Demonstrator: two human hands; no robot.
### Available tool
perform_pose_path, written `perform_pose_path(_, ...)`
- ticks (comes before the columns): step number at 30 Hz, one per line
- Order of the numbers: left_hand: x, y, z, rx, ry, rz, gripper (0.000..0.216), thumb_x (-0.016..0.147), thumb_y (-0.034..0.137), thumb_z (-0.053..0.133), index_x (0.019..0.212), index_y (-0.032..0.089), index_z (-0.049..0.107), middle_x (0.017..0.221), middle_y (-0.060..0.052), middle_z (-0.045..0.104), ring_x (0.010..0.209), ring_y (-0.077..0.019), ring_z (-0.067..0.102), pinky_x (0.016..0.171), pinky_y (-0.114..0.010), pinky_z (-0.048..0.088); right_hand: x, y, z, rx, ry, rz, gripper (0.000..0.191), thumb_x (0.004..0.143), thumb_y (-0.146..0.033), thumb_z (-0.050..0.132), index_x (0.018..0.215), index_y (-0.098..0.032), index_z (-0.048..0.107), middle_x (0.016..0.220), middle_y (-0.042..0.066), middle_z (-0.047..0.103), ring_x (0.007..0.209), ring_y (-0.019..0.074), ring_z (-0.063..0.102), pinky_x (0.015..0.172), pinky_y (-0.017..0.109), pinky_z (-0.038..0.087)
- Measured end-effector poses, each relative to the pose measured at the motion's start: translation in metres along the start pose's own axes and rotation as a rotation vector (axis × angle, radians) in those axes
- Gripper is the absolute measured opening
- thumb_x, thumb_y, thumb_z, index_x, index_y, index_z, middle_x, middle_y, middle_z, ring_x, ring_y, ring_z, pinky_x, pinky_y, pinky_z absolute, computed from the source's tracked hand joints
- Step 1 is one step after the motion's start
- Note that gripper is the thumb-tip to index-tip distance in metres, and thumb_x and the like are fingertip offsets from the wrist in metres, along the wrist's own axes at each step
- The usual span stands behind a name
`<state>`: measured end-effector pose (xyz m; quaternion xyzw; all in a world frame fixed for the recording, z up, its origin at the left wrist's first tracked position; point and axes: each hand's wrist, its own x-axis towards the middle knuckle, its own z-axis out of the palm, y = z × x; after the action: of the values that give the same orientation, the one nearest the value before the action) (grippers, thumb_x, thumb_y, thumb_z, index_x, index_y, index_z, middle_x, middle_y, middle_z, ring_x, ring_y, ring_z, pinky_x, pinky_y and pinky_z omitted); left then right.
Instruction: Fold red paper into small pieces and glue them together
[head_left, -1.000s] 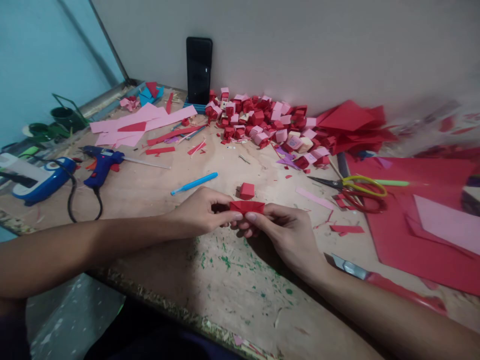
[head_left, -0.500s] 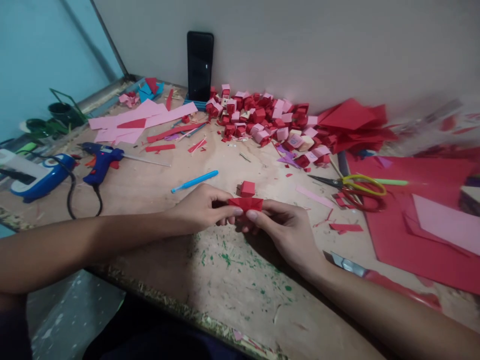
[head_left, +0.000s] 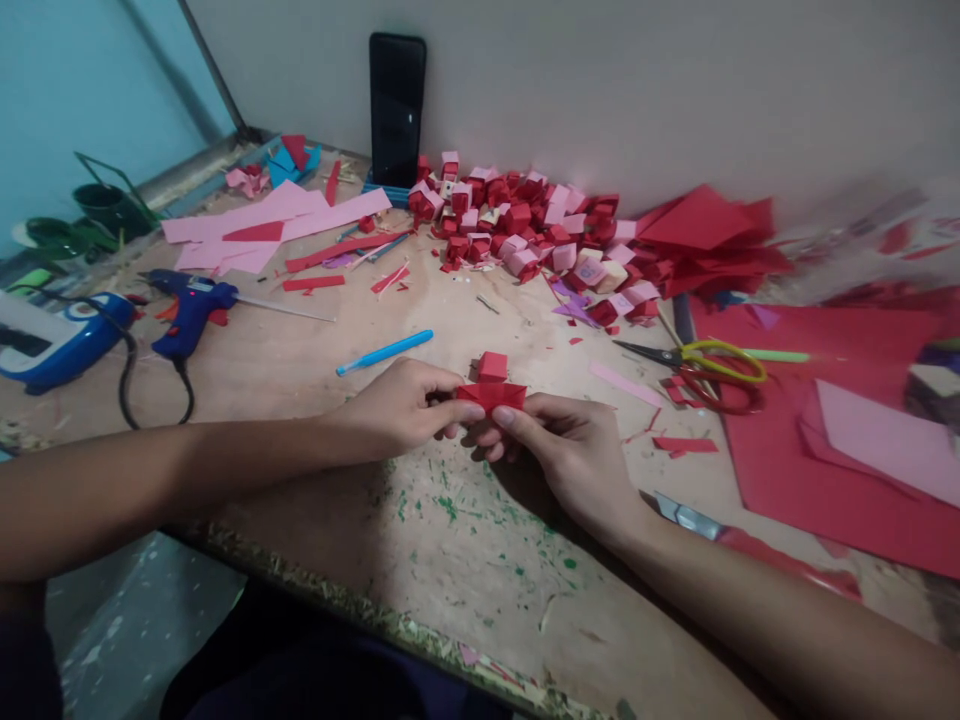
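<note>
A small folded piece of red paper (head_left: 492, 396) with crease lines is pinched between both hands, just above the table. My left hand (head_left: 416, 405) grips its left end with thumb and fingers. At its right end, my right hand (head_left: 566, 435) holds it, thumb pressed on the near side and fingertips underneath. Right behind the paper sits a small red paper cube (head_left: 493, 367) on the table. A blue pen (head_left: 385, 352) lies beyond my left hand.
Paper cubes in red and pink (head_left: 525, 225) are heaped at the back by a standing phone (head_left: 397, 110). A glue gun (head_left: 187, 300) and pink strips lie left. Scissors (head_left: 694, 365), a utility knife (head_left: 690, 515) and red sheets (head_left: 825, 340) lie right.
Both hands keep hold of the red paper in nearly the same place, its creased face now showing a little more. The view has shifted slightly.
</note>
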<state>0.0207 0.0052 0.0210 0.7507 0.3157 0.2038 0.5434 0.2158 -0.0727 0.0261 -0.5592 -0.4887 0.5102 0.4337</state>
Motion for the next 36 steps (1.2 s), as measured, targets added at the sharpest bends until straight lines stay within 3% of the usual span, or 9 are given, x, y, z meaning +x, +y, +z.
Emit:
perform_pose_path(8, -0.001, -0.002, -0.001, -0.048, -0.035, -0.047, 0.023, 0.091, 0.031, 0.064, 0.080, 0.014, 0.074, 0.071, -0.003, 0.071, 0.063, -0.0112, 0.060, 0.057, -0.023, 0.043, 0.002, 0.001, -0.003, -0.029, -0.079, -0.010, 0.026, 0.091, -0.040, 0.076, 0.082, -0.016, 0.082, 0.074, 0.007, 0.079, 0.062, 0.0153, 0.070, 0.060, 0.026, 0.057)
perform_pose_path(15, -0.001, 0.000, -0.003, 0.005, -0.001, -0.029, 0.028, 0.091, 0.030, 0.063, 0.068, 0.015, 0.066, 0.061, 0.002, 0.062, 0.056, -0.0087, 0.051, 0.053, -0.022, 0.036, 0.000, 0.000, -0.001, -0.029, -0.033, -0.008, 0.029, 0.090, -0.041, 0.078, 0.077, -0.016, 0.080, 0.073, 0.009, 0.078, 0.061, 0.0158, 0.069, 0.061, 0.028, 0.058)
perform_pose_path(20, -0.001, 0.002, -0.002, 0.034, -0.045, -0.002, 0.024, 0.090, 0.029, 0.064, 0.072, 0.015, 0.069, 0.061, 0.003, 0.060, 0.057, -0.0086, 0.049, 0.054, -0.023, 0.035, 0.000, 0.002, -0.002, -0.035, -0.016, -0.018, 0.030, 0.090, -0.045, 0.077, 0.081, -0.017, 0.081, 0.071, 0.007, 0.077, 0.060, 0.0156, 0.066, 0.057, 0.027, 0.053)
perform_pose_path(27, 0.004, -0.008, -0.001, -0.195, 0.180, -0.034, 0.016, 0.084, 0.030, 0.074, 0.086, 0.015, 0.070, 0.067, 0.003, 0.064, 0.057, -0.0080, 0.054, 0.057, -0.023, 0.044, 0.002, 0.000, -0.004, -0.062, -0.085, -0.051, 0.028, 0.093, -0.040, 0.073, 0.078, -0.017, 0.079, 0.071, 0.005, 0.075, 0.060, 0.0145, 0.064, 0.058, 0.026, 0.050)
perform_pose_path(30, 0.004, -0.010, 0.000, -0.280, 0.216, -0.004, 0.021, 0.081, 0.027, 0.079, 0.092, 0.017, 0.065, 0.068, 0.005, 0.062, 0.057, -0.0075, 0.056, 0.057, -0.021, 0.046, 0.003, 0.000, -0.004, -0.146, -0.128, -0.052, 0.029, 0.094, -0.038, 0.071, 0.075, -0.017, 0.077, 0.068, 0.005, 0.074, 0.060, 0.0148, 0.064, 0.059, 0.026, 0.049)
perform_pose_path(36, 0.001, -0.008, 0.003, -0.272, 0.207, 0.018, 0.030, 0.077, 0.027, 0.082, 0.077, 0.017, 0.054, 0.072, 0.004, 0.058, 0.062, -0.0068, 0.055, 0.060, -0.021, 0.045, 0.001, 0.001, -0.001, -0.254, -0.104, -0.080, 0.030, 0.097, -0.040, 0.067, 0.080, -0.017, 0.077, 0.073, 0.004, 0.075, 0.063, 0.0154, 0.063, 0.058, 0.027, 0.048)
